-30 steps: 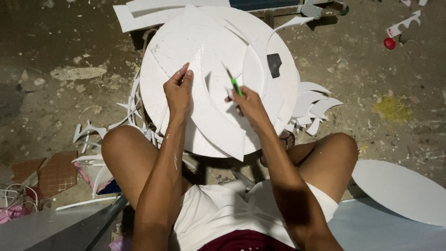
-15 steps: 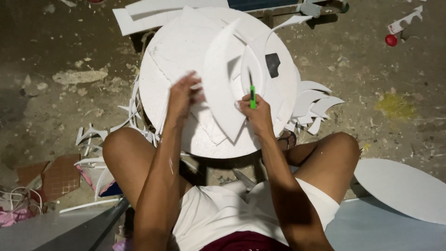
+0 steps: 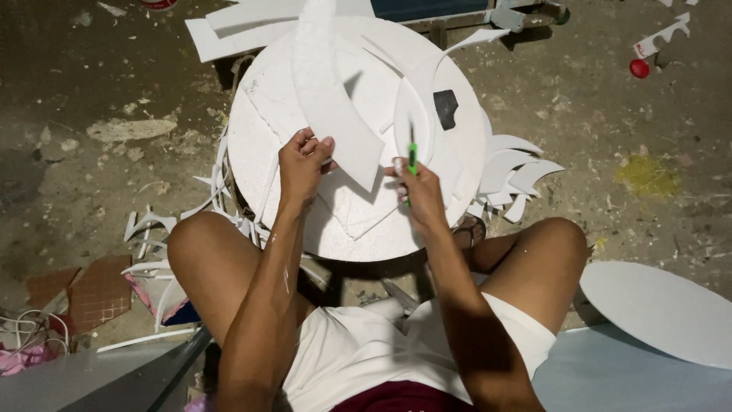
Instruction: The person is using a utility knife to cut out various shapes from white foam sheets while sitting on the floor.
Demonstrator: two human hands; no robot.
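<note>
A large round white foam board lies in front of me over my knees, with cut foam pieces on top. My left hand grips a long pointed white foam piece that rises tilted toward the top of the view. My right hand is closed around a green cutter, its tip pointing up along a narrow curved foam strip. A small dark patch sits on the board just right of the cutter.
Curved foam offcuts lie fanned out right of the board, and thin scraps litter the dirty floor at left. Another white foam disc rests at lower right. A red cap lies at upper right. White strips lie behind the board.
My left hand has lifted the long pointed foam piece up and leftward off the board. My right hand with the green cutter has stayed near the board's middle, shifting slightly.
</note>
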